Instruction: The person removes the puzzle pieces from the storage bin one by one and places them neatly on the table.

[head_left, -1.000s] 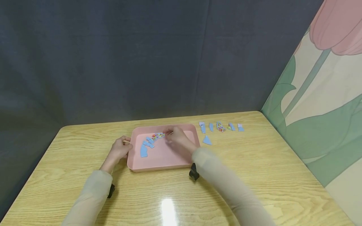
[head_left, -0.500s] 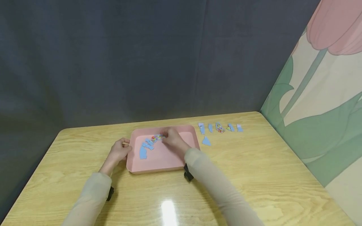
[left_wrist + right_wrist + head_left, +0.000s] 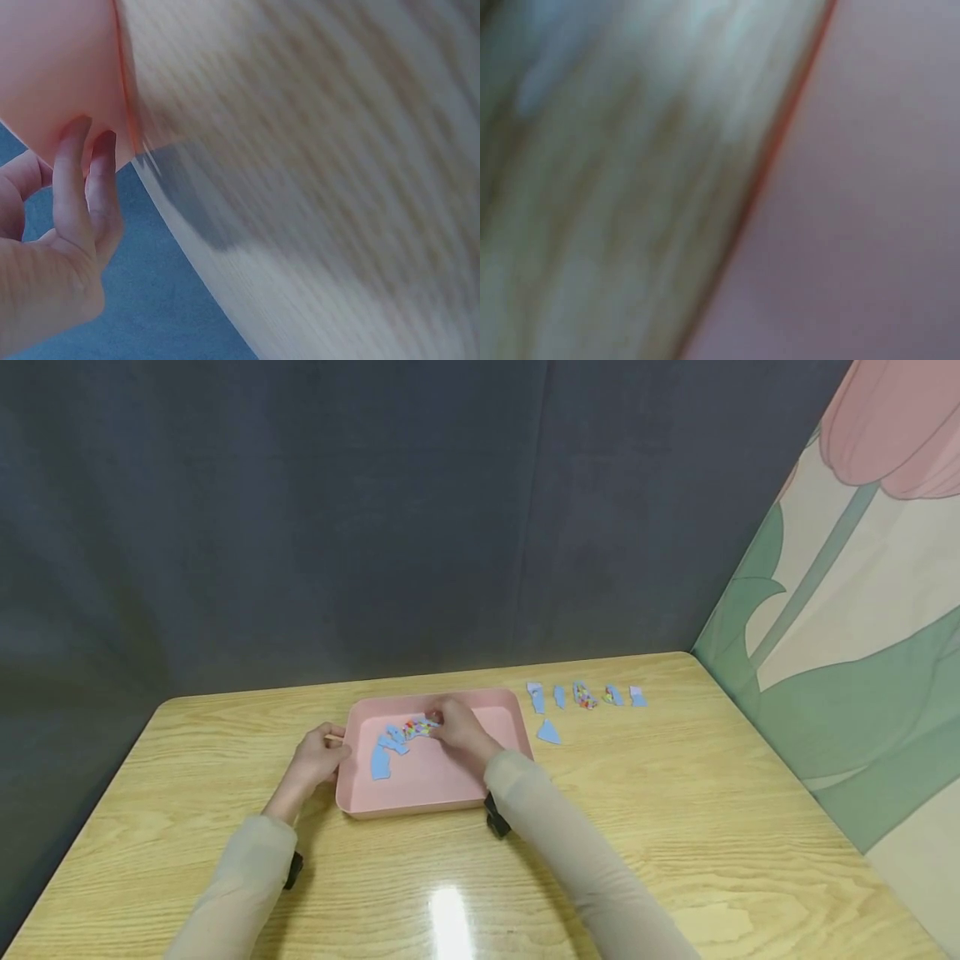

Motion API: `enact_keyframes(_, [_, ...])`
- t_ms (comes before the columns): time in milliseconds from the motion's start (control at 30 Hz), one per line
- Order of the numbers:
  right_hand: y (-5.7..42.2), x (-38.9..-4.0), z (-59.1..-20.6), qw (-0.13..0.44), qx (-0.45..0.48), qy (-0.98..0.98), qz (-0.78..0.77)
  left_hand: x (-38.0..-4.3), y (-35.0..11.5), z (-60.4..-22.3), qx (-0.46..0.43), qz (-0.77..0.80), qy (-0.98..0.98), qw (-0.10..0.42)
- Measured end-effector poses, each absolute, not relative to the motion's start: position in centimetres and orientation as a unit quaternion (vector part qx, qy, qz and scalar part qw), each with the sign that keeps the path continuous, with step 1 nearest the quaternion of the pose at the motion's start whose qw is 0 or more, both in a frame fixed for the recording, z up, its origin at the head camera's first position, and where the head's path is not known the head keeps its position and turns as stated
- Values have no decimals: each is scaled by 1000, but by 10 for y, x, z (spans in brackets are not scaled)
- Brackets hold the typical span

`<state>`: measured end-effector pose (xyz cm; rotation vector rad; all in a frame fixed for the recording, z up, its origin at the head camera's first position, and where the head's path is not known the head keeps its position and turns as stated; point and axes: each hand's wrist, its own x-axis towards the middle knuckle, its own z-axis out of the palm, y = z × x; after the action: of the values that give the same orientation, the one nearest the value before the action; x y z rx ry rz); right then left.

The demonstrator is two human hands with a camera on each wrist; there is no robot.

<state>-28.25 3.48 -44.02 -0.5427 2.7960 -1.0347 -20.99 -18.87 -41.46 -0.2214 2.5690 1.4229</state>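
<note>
In the head view my left hand (image 3: 317, 754) grips the left rim of a shallow pink tray (image 3: 435, 785). The left wrist view shows the fingers (image 3: 71, 180) bent against the tray's outer wall. Inside the tray, my right hand (image 3: 461, 731) reaches down with curled fingers, pinching the right end of a flat blue puzzle piece with multicoloured spots (image 3: 418, 727). Its fingertips are partly hidden. Several plain blue pieces (image 3: 380, 762) curve away to the left of it. Only the tray edge and blurred table appear in the right wrist view.
To the right of the tray, more pieces lie in a row on the wooden table (image 3: 675, 827), including a spotted piece (image 3: 584, 695). A blue triangular piece (image 3: 548, 732) lies nearer the tray. A dark curtain (image 3: 345, 527) hangs behind the table.
My right hand has shifted slightly left and settled over the spotted piece, its forearm moving left too. My left hand stays at the tray's rim.
</note>
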Motion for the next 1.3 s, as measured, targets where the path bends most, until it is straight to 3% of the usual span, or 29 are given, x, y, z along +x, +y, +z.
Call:
enact_keyframes(433, [42,-279,-431,86,-152,891,-418,-210,-188,-412,-72,480,869,98])
enact_keyframes(800, [74,-275,-401,139,-123,839,-512,-210,-192,-412,-62,495,862,94])
enact_keyframes(1300, [154,-278,-390,111,-122,833,-529,-210,-189,-415,-70,481,869,96])
